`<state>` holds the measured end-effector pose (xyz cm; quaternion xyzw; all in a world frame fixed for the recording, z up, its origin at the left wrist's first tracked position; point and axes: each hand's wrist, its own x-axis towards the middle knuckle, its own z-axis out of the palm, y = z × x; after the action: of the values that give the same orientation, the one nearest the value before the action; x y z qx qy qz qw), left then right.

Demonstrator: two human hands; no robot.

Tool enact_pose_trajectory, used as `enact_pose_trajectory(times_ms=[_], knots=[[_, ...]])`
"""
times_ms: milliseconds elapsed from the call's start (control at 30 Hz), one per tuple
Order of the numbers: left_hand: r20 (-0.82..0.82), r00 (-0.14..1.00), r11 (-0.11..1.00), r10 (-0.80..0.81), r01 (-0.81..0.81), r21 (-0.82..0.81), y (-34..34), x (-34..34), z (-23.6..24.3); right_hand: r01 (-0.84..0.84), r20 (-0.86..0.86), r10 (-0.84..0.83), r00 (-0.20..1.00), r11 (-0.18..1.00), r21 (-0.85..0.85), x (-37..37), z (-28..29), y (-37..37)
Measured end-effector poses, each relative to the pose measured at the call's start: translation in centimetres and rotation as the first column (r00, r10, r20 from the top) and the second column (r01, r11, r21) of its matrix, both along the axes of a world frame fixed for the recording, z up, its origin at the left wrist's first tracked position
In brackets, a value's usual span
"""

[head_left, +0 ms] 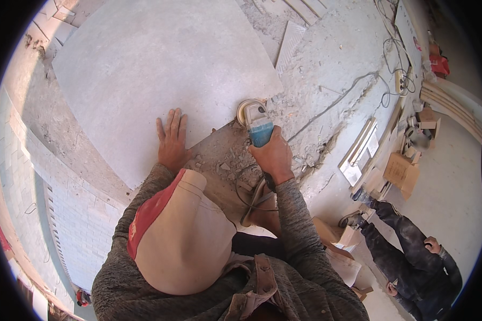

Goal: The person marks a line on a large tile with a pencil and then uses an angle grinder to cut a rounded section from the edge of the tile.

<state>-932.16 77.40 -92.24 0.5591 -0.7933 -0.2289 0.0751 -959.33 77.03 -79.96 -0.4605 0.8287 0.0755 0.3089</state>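
- Head view — a wide fisheye, upright, looking steeply down past the person's cap (185, 241).
- Cap nearest; farther off, near mid-picture — left hand (173, 143) and right hand (274, 155).
- Straight lines bow toward the outside.

The grinder (261, 131) borders the slab (163, 69) near its right corner.

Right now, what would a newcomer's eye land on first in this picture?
A large pale slab fills the upper left, with the left hand resting on it. Near its right corner, the right hand grips a blue and grey angle grinder. At lower right is another person in dark clothes.
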Motion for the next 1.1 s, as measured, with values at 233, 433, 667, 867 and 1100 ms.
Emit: enact_pose_trajectory(times_ms=[233, 433, 667, 867, 1100], knots=[[-0.022, 1.000, 1.000, -0.009, 0.009, -0.023, -0.12, 0.03, 0.01, 0.013, 0.008, -0.013, 1.000, 1.000, -0.009, -0.46, 0.14, 0.36], [-0.035, 0.999, 1.000, 0.001, -0.002, -0.018, -0.13, -0.15, 0.07, 0.027, 0.035, -0.028, 0.999, 1.000, 0.011, -0.34, 0.67, -0.02], [-0.042, 0.999, 1.000, 0.003, -0.003, -0.012, -0.18, -0.17, 0.17, -0.007, 0.011, 0.007, 1.000, 1.000, -0.006, -0.32, 0.17, -0.20], [-0.034, 0.999, 1.000, 0.002, -0.001, 0.022, -0.31, -0.15, 0.67, -0.018, -0.004, 0.018, 1.000, 1.000, 0.018, -0.44, 0.11, -0.41], [-0.017, 1.000, 1.000, 0.001, -0.001, -0.011, -0.11, -0.17, 0.15, -0.021, -0.001, 0.021, 1.000, 0.999, 0.026, -0.25, 0.31, -0.49]])
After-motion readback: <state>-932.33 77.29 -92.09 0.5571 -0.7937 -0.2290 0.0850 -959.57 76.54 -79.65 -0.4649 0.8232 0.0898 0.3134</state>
